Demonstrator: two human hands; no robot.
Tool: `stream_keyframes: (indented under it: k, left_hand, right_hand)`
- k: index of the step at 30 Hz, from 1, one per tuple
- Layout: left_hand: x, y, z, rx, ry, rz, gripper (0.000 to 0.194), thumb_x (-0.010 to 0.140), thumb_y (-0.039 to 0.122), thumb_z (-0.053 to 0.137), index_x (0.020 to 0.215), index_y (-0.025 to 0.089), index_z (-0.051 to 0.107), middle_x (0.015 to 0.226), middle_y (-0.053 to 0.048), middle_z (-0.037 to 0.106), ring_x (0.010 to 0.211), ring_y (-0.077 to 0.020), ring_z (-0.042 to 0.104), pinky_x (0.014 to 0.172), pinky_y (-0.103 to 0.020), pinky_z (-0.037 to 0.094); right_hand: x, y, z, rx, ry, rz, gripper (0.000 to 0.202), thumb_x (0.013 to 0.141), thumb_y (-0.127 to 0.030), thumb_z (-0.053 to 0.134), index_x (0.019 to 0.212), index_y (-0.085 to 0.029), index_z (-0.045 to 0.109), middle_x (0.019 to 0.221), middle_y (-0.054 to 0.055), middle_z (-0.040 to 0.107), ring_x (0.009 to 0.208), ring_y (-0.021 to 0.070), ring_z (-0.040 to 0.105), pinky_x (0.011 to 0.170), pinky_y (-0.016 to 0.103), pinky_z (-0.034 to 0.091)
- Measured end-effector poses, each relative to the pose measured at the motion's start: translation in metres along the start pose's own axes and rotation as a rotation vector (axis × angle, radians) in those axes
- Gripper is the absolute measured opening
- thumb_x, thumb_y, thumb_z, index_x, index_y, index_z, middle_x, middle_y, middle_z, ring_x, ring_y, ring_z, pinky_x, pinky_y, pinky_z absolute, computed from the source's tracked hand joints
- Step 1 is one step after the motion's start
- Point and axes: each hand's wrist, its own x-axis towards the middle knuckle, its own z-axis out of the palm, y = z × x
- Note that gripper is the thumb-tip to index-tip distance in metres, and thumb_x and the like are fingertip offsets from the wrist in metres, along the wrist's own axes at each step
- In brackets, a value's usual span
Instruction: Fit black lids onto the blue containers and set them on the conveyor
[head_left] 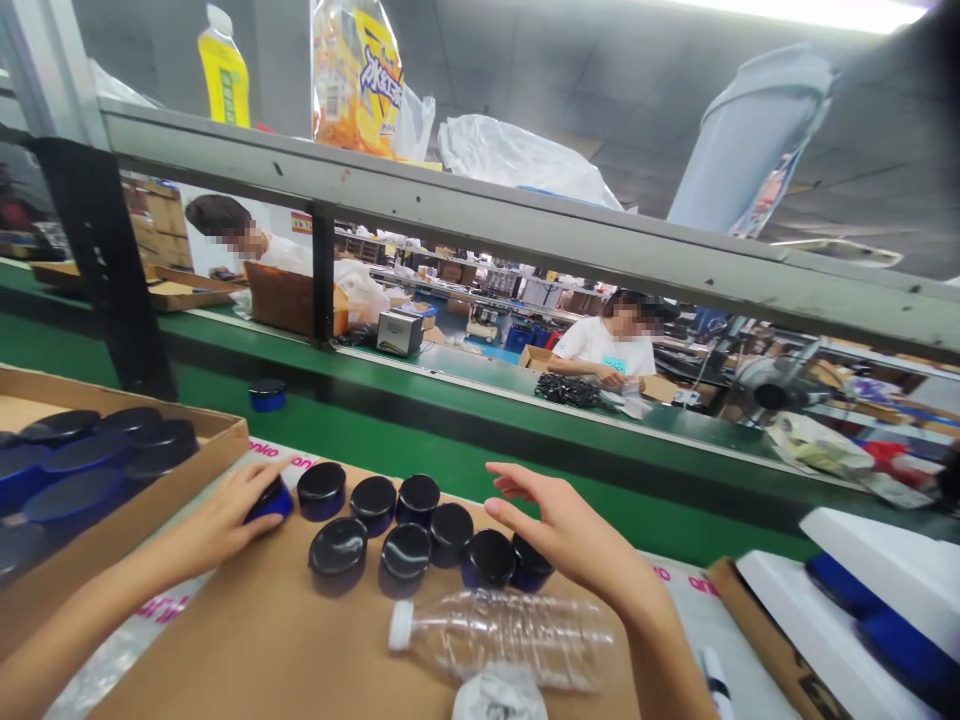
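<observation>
A small blue jar with a black lid (271, 497) is covered and clasped by the left hand (225, 520), whose fingers are curled over its top; the jar stands on a sheet of brown cardboard (255, 640) at the left end of a cluster of like jars. The right hand (570, 530) is held open just above the right end of that cluster, fingers spread and pointing left, with nothing gripped; the jar nearest to it (531, 568) is partly hidden beneath the palm. Between the two hands the remaining black-lidded jars (405, 525) are set in two loose rows, close together and upright. Nearer than the jars, an empty clear plastic bottle with a white cap (502, 635) is laid on its side, and a crumpled white wad (501, 695) is seen just beside it at the near edge. To the left, an open cardboard box (217, 440) is filled with more dark-lidded jars. A lone blue jar (267, 394) stands farther off on the green conveyor (465, 450). At the far side of the conveyor, two other people are seated at work.
</observation>
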Motion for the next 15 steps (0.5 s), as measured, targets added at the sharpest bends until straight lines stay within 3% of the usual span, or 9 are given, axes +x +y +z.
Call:
stream_keyframes:
  k: [2, 3, 5, 6, 8, 10, 12, 13, 15]
  left_hand:
    - [-0.007, 0.023, -0.016, -0.141, 0.046, -0.085, 0.094, 0.086, 0.069, 0.065, 0.155, 0.012, 0.035, 0.162, -0.023, 0.043, 0.153, -0.0450, 0.036, 0.127, -0.068, 0.025]
    - [-0.010, 0.039, -0.023, -0.239, 0.039, -0.121, 0.094, 0.087, 0.069, 0.065, 0.157, 0.018, 0.030, 0.164, -0.020, 0.043, 0.153, -0.0431, 0.038, 0.127, -0.064, 0.031]
    - [-0.015, 0.080, -0.029, -0.482, -0.049, -0.128, 0.078, 0.091, 0.071, 0.060, 0.153, 0.030, 0.036, 0.160, -0.010, 0.053, 0.142, -0.0382, 0.056, 0.115, -0.053, 0.053]
    - [-0.015, 0.103, -0.028, -0.615, -0.094, -0.104, 0.065, 0.098, 0.073, 0.045, 0.151, 0.035, 0.039, 0.159, -0.005, 0.055, 0.139, -0.0355, 0.059, 0.112, -0.050, 0.056]
    - [-0.013, 0.148, -0.015, -0.873, -0.220, -0.055, 0.059, 0.099, 0.076, 0.036, 0.145, 0.043, 0.052, 0.155, 0.003, 0.059, 0.142, -0.0347, 0.057, 0.112, -0.049, 0.056]
    - [-0.008, 0.185, 0.006, -1.269, -0.463, -0.092, 0.054, 0.097, 0.074, 0.046, 0.139, 0.045, 0.064, 0.153, 0.007, 0.060, 0.146, -0.0347, 0.051, 0.120, -0.048, 0.048]
    - [-0.003, 0.207, 0.029, -1.451, -0.528, -0.131, 0.057, 0.092, 0.079, 0.047, 0.132, 0.046, 0.070, 0.146, 0.006, 0.065, 0.142, -0.0350, 0.056, 0.118, -0.047, 0.051]
    - [-0.001, 0.211, 0.039, -1.406, -0.510, -0.120, 0.059, 0.093, 0.081, 0.040, 0.130, 0.047, 0.071, 0.142, 0.007, 0.068, 0.136, -0.0333, 0.062, 0.113, -0.046, 0.056]
    - [0.005, 0.209, 0.054, -1.093, -0.487, 0.036, 0.072, 0.099, 0.077, 0.014, 0.139, 0.046, 0.064, 0.132, 0.006, 0.074, 0.123, -0.0310, 0.071, 0.103, -0.048, 0.064]
  right_hand:
    - [-0.004, -0.002, -0.003, 0.016, 0.038, 0.004, 0.056, 0.100, -0.042, 0.060, 0.147, -0.012, 0.059, 0.142, 0.017, 0.068, 0.130, 0.0319, 0.064, 0.115, 0.054, 0.047]
    - [-0.006, -0.004, -0.004, 0.026, 0.062, 0.005, 0.057, 0.099, -0.043, 0.060, 0.147, -0.012, 0.060, 0.143, 0.016, 0.067, 0.130, 0.0328, 0.064, 0.114, 0.055, 0.048]
    - [-0.011, -0.011, -0.002, 0.052, 0.113, -0.002, 0.056, 0.100, -0.047, 0.057, 0.145, -0.015, 0.062, 0.147, 0.013, 0.065, 0.132, 0.0326, 0.063, 0.115, 0.056, 0.048]
    - [-0.013, -0.014, 0.001, 0.073, 0.141, -0.023, 0.055, 0.100, -0.050, 0.056, 0.145, -0.019, 0.063, 0.148, 0.010, 0.064, 0.133, 0.0319, 0.062, 0.117, 0.055, 0.048]
    - [-0.017, -0.019, 0.014, 0.138, 0.206, -0.115, 0.058, 0.099, -0.055, 0.059, 0.149, -0.027, 0.059, 0.153, 0.005, 0.061, 0.140, 0.0312, 0.058, 0.121, 0.053, 0.046]
    - [-0.020, -0.019, 0.030, 0.198, 0.286, -0.263, 0.076, 0.092, -0.058, 0.071, 0.159, -0.033, 0.046, 0.161, 0.002, 0.052, 0.148, 0.0327, 0.051, 0.123, 0.050, 0.043]
    - [-0.022, -0.019, 0.043, 0.195, 0.359, -0.352, 0.087, 0.093, -0.051, 0.075, 0.166, -0.035, 0.032, 0.166, 0.001, 0.043, 0.152, 0.0336, 0.044, 0.124, 0.049, 0.040]
    - [-0.024, -0.019, 0.047, 0.182, 0.380, -0.354, 0.083, 0.097, -0.045, 0.071, 0.167, -0.036, 0.028, 0.167, 0.000, 0.041, 0.153, 0.0331, 0.042, 0.124, 0.049, 0.040]
    - [-0.027, -0.024, 0.048, 0.186, 0.397, -0.302, 0.068, 0.105, -0.032, 0.060, 0.166, -0.037, 0.030, 0.167, -0.002, 0.040, 0.153, 0.0296, 0.042, 0.123, 0.045, 0.042]
